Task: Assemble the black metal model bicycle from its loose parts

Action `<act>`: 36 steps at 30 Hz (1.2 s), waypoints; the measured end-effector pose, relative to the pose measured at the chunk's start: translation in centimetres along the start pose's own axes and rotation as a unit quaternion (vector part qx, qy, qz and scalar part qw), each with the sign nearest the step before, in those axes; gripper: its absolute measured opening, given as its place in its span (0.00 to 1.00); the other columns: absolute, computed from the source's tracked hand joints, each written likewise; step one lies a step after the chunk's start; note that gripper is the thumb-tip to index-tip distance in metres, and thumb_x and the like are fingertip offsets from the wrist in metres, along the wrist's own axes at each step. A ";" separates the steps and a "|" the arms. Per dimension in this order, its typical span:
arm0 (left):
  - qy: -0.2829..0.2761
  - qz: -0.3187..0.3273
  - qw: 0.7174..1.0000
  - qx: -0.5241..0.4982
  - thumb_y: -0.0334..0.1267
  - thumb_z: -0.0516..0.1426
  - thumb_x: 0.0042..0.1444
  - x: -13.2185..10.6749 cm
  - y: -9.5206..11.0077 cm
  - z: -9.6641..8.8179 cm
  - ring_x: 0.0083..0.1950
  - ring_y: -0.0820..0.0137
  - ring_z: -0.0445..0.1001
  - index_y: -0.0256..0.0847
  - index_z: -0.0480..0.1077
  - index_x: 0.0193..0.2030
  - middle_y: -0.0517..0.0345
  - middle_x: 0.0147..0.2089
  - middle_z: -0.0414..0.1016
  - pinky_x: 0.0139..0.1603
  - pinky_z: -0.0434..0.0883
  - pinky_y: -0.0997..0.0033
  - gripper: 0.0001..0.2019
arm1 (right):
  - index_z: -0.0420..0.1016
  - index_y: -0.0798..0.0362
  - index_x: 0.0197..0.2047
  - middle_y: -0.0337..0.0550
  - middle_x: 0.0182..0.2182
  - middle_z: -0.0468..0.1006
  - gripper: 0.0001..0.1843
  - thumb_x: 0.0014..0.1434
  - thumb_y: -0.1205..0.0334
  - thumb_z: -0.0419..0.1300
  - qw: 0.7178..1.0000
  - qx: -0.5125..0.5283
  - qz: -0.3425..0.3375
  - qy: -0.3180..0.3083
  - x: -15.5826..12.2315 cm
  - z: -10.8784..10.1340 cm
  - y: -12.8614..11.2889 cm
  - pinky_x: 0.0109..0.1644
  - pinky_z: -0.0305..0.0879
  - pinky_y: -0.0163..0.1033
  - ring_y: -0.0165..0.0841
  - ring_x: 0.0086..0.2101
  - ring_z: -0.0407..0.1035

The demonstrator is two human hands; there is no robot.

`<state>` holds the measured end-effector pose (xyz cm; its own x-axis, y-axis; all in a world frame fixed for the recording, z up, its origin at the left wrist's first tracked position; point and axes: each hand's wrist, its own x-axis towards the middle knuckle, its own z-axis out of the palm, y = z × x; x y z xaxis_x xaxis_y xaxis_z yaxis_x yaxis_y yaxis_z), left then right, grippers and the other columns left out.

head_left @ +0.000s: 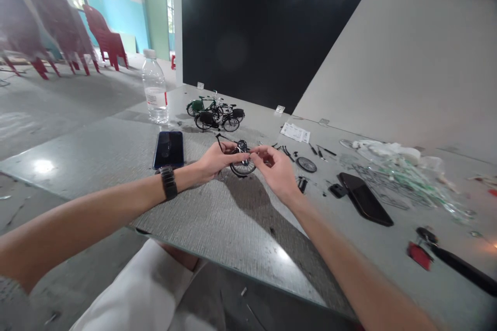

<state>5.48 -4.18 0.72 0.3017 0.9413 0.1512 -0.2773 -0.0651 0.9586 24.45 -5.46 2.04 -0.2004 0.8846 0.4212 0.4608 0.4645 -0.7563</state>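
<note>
My left hand (218, 160), with a black watch on its wrist, is closed on a small black model bicycle (241, 162) that is part-built, with one spoked wheel showing below my fingers. My right hand (276, 168) pinches at the same model from the right, fingertips meeting the left hand's at the top of the frame. What the right fingertips hold is too small to make out. Both hands hover just above the grey table (217, 217).
Two finished model bicycles (215, 111) stand behind, near a water bottle (155, 88). A dark phone (169, 149) lies left, another phone (365, 198) right. A loose wheel (306, 164), small black parts, a paper sheet (295, 132), plastic bags (392, 165) and a screwdriver (454, 261) lie at right.
</note>
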 end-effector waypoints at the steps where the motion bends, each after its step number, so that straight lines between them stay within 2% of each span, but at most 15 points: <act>1: -0.002 0.006 1.000 -0.004 0.41 0.73 0.47 0.1 -0.1 0.0 0.33 0.73 0.73 0.36 0.77 0.31 0.58 0.30 0.76 0.36 0.69 0.71 0.13 | 0.80 0.52 0.42 0.46 0.34 0.79 0.23 0.63 0.39 0.62 1.000 0.005 0.003 0.002 0.0 0.0 0.0 0.33 0.66 0.39 0.35 0.31 0.70; 9: -0.017 0.031 0.999 -0.014 0.43 0.74 0.44 0.4 -0.8 -0.2 0.35 0.72 0.75 0.34 0.79 0.33 0.54 0.33 0.80 0.40 0.71 0.70 0.16 | 0.81 0.52 0.41 0.44 0.32 0.79 0.19 0.62 0.44 0.64 1.000 0.006 0.005 -0.003 0.0 -0.1 -0.2 0.32 0.65 0.38 0.33 0.29 0.69; 17: -0.026 0.022 0.999 -0.029 0.41 0.73 0.46 0.3 -0.8 -0.2 0.36 0.72 0.77 0.33 0.80 0.37 0.53 0.36 0.81 0.43 0.71 0.68 0.15 | 0.81 0.52 0.43 0.44 0.31 0.79 0.19 0.59 0.45 0.67 0.999 0.025 0.012 -0.016 0.3 -0.4 0.1 0.33 0.66 0.39 0.34 0.30 0.69; 26: -0.020 0.014 1.000 -0.015 0.43 0.72 0.48 0.3 -0.9 -0.3 0.34 0.74 0.74 0.33 0.79 0.35 0.56 0.33 0.78 0.37 0.68 0.72 0.15 | 0.80 0.52 0.43 0.44 0.31 0.77 0.19 0.62 0.45 0.65 1.000 -0.009 -0.010 -0.010 0.0 -0.2 -0.2 0.31 0.65 0.39 0.33 0.29 0.67; 30: -0.018 0.031 0.999 0.006 0.45 0.72 0.48 0.3 -0.9 -0.3 0.34 0.73 0.73 0.34 0.77 0.32 0.57 0.31 0.77 0.38 0.68 0.71 0.16 | 0.80 0.52 0.43 0.47 0.34 0.77 0.19 0.63 0.44 0.63 0.999 -0.034 -0.032 -0.007 -0.1 -0.2 -0.4 0.32 0.65 0.40 0.35 0.31 0.69; 36: -0.011 0.033 0.999 0.017 0.45 0.72 0.48 0.3 -0.8 -0.3 0.36 0.72 0.74 0.35 0.79 0.36 0.55 0.34 0.79 0.39 0.69 0.70 0.16 | 0.80 0.52 0.42 0.47 0.35 0.78 0.17 0.61 0.47 0.65 0.999 -0.041 -0.027 -0.010 0.0 -0.1 -0.4 0.33 0.66 0.40 0.35 0.32 0.70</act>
<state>5.50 -3.76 -0.04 0.3048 0.9270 0.2186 -0.2659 -0.1376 0.9541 24.36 -5.64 2.37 -0.2441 0.8599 0.4484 0.5178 0.5065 -0.6894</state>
